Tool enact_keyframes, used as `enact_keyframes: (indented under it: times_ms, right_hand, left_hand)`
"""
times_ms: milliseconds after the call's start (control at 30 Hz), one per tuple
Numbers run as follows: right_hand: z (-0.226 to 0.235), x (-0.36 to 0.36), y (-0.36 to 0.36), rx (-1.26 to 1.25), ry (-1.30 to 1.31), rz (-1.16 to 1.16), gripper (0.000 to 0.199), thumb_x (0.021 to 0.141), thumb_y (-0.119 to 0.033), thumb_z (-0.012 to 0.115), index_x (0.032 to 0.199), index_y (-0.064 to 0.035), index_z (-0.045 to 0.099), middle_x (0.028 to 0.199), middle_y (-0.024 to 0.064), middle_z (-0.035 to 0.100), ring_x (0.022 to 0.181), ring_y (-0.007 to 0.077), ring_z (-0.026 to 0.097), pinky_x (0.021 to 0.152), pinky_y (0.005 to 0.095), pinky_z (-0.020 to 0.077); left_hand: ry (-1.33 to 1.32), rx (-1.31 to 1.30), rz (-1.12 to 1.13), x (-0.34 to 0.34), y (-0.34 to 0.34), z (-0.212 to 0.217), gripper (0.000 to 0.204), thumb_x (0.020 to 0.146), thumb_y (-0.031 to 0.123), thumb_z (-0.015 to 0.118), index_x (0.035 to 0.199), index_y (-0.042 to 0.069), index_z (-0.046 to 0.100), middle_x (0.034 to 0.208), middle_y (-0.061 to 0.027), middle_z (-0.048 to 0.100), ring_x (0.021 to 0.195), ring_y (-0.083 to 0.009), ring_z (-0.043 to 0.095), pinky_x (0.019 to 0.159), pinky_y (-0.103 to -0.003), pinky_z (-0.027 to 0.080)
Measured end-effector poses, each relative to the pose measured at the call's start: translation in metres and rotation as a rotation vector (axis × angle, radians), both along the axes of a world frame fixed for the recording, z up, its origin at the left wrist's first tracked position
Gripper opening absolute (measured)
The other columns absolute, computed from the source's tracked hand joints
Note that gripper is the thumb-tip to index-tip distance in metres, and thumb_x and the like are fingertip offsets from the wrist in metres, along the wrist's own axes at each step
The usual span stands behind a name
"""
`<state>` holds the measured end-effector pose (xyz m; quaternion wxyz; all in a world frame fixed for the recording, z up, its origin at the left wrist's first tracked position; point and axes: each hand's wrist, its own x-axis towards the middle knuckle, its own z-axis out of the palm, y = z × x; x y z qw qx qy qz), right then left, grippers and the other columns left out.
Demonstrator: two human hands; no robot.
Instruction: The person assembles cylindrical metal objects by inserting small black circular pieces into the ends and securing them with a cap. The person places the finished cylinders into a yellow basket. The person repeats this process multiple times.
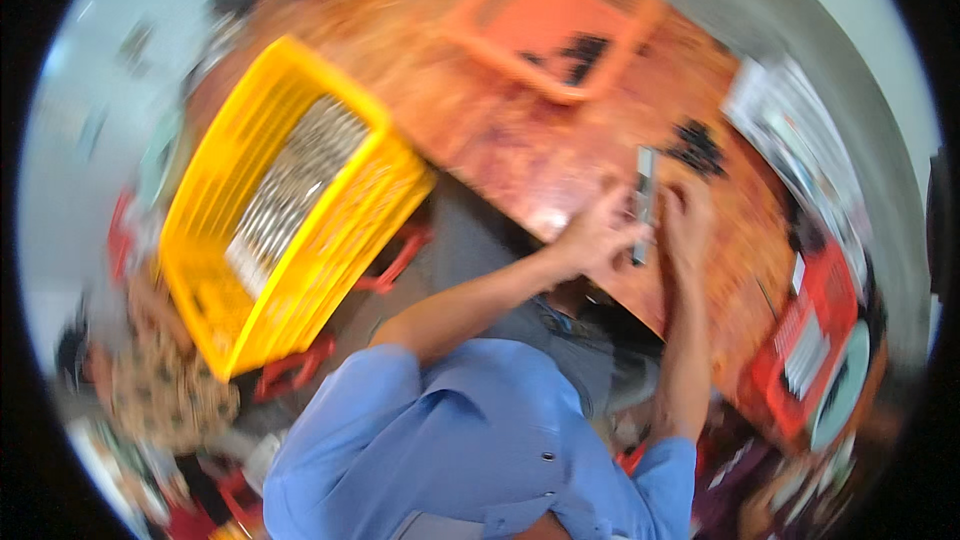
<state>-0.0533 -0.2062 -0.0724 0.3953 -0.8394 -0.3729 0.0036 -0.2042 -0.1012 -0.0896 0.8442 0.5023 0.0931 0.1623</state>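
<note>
Bar: sat between the two hands, over the near part of the table. From my end I couldn't tell if it touched the wood.
Bar axis: long axis ran away from the body, far end leaning slightly right.
Left hand: nearer one. I read its thumb and fingers as clamped on the bar, coming in from the left side.
Right hand: just right of the bar, fingers curled toward it. Blur on my feed; couldn't tell contact or grip.
Hand gap: close together, the bar filling most of it.
Table edge: ran diagonally, upper left to lower right, passing just under the left wrist. I had the bar's near end close to it.
Black pile: on the table, just right of the bar's far end and beyond the right hand. Tightest neighbour I saw.
Room: tabletop stretched up-left from the bar to the orange basket, well apart, with black bits inside.
Right flank: papers and a red basket lined that side, outside the right forearm.
Yellow crate: far left, well off the hands, metal parts inside.
</note>
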Motion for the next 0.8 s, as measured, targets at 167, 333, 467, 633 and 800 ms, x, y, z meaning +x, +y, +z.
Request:
enact_keyframes:
  times_ms: [167,333,467,633,800]
  right_hand:
    - [-0.038,0.014,-0.009,-0.030,-0.480,0.130,0.012,0.094,-0.007,0.064,0.103,-0.0012,0.066,0.110,0.0164,0.064,0.108,0.0370,0.058,0.098,0.0451,0.0459]
    - [-0.046,0.027,-0.015,-0.101,-0.395,0.146,0.015,0.096,-0.009,0.063,0.108,-0.0004,0.066,0.113,0.0172,0.064,0.111,0.0364,0.058,0.098,0.0444,0.0465]
    - [-0.044,0.028,-0.015,-0.130,-0.382,0.146,0.018,0.097,-0.008,0.061,0.112,-0.0006,0.066,0.116,0.0179,0.063,0.112,0.0366,0.058,0.097,0.0449,0.0467]
    - [-0.049,0.041,-0.017,-0.208,-0.397,0.152,0.021,0.097,-0.009,0.061,0.116,-0.0006,0.066,0.114,0.0187,0.063,0.112,0.0382,0.058,0.098,0.0458,0.0460]
    - [-0.034,0.039,-0.012,-0.241,-0.465,0.195,0.017,0.097,-0.009,0.059,0.109,0.0020,0.065,0.107,0.0200,0.063,0.102,0.0392,0.058,0.092,0.0462,0.0466]
  left_hand:
    - [0.011,0.162,0.197,-0.086,0.046,0.043,0.023,0.098,0.014,0.067,0.116,0.002,0.059,0.094,-0.0040,0.064,0.085,-0.0108,0.062,0.071,-0.028,0.054]
    - [0.319,0.352,0.422,-0.211,0.104,0.141,0.020,0.098,0.017,0.066,0.112,0.002,0.065,0.097,-0.0041,0.069,0.087,-0.0109,0.064,0.078,-0.029,0.054]
    - [0.453,0.633,0.757,-0.300,0.154,0.169,0.030,0.101,0.023,0.061,0.122,0.002,0.065,0.106,-0.0060,0.072,0.095,-0.0142,0.068,0.084,-0.031,0.054]
    - [0.643,0.675,1.000,-0.385,0.213,0.153,0.052,0.100,0.017,0.063,0.146,0.006,0.041,0.108,-0.0092,0.070,0.098,-0.0151,0.068,0.079,-0.029,0.055]
    - [0.947,0.527,1.059,-0.459,0.255,0.092,0.066,0.091,0.008,0.073,0.147,0.005,0.036,0.095,-0.0095,0.066,0.082,-0.0166,0.070,0.063,-0.028,0.059]
